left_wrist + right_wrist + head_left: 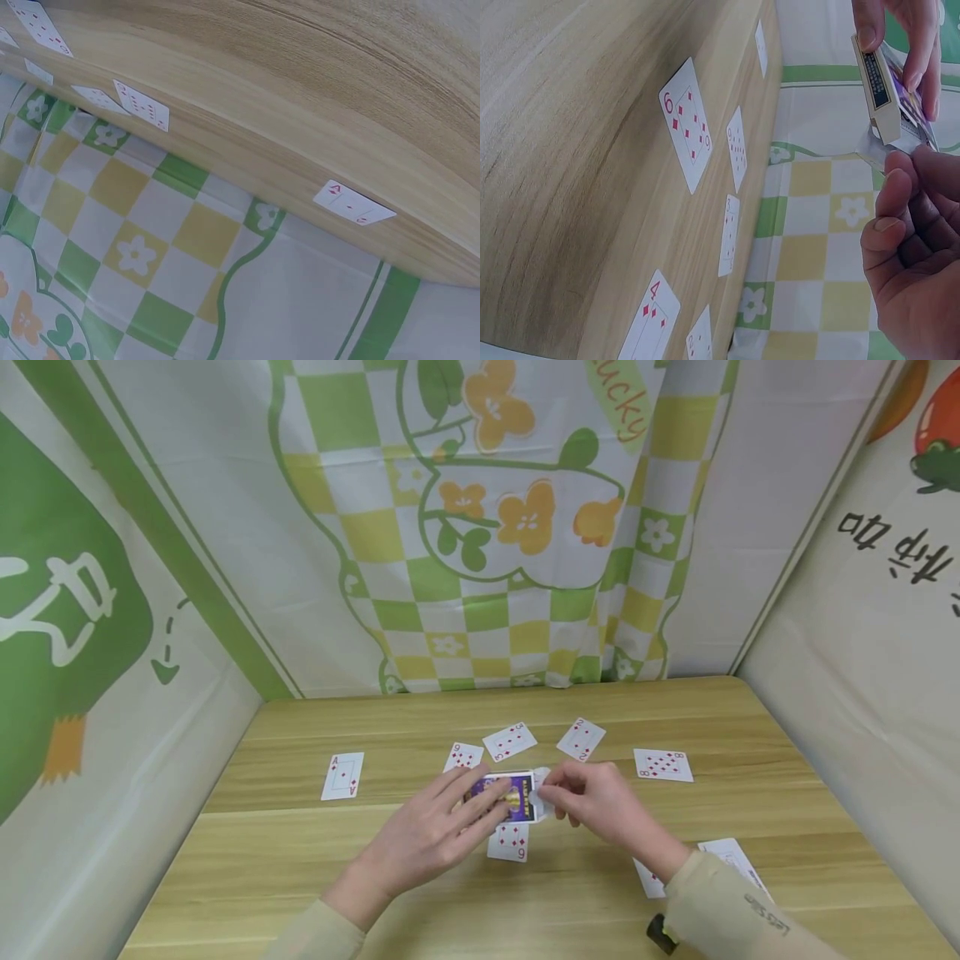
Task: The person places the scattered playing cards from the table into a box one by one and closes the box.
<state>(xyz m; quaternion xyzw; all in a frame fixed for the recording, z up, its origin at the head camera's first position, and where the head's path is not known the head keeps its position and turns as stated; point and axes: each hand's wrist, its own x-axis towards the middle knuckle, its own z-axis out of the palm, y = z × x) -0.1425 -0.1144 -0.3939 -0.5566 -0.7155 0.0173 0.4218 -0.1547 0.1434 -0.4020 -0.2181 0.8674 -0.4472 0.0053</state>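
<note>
Above the table, a purple and white playing-card box (528,800) is held up by my left hand (420,839); the fingers lie over its printed face, and the thumb grips the side edge in the right wrist view. My right hand (603,802) pinches the pale flap at the box's right end, the fingers curled in. Seen from the right wrist, that end of the box (889,101) looks open. Just below the box lies the six of diamonds (509,845) on the tabletop, partly covered from above. The left wrist view shows neither hand.
Diamond cards lie face up on the wooden table (262,843): ace (342,777), nine (462,756), three (510,742), two (581,739) and eight (663,765). A four (651,319) and another card (738,864) lie near the right forearm. Printed curtains (480,610) hang behind.
</note>
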